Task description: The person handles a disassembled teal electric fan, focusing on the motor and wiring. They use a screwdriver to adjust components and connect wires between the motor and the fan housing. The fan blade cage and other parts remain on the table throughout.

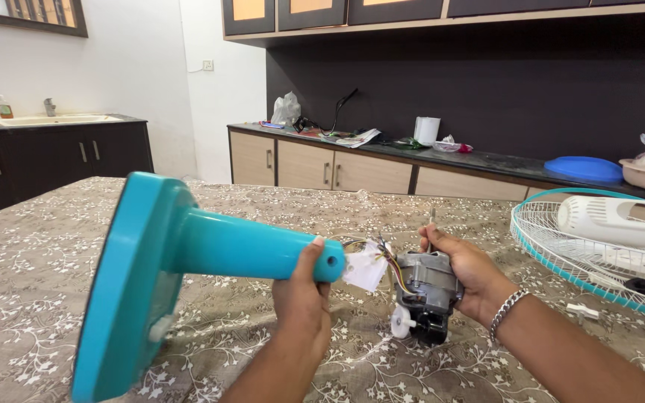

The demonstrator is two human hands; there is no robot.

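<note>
left hand (pixel 301 295) grip closed around teal fan stand (pixel 210 246), right hand (pixel 466 270) clasping grey motor (pixel 425 285)

Home kitchen-dining room, washbasin (pixel 54 119) on dark cabinet, cluttered counter (pixel 442 153), wall cupboards (pixel 322 13), patterned tablecloth (pixel 31 254)

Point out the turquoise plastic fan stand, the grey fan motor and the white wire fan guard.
Turquoise plastic fan stand (pixel 225 245), head view, on its neck.
Grey metal fan motor (pixel 425 283), head view, on its housing.
White wire fan guard (pixel 561 250), head view, on its mesh.
</note>
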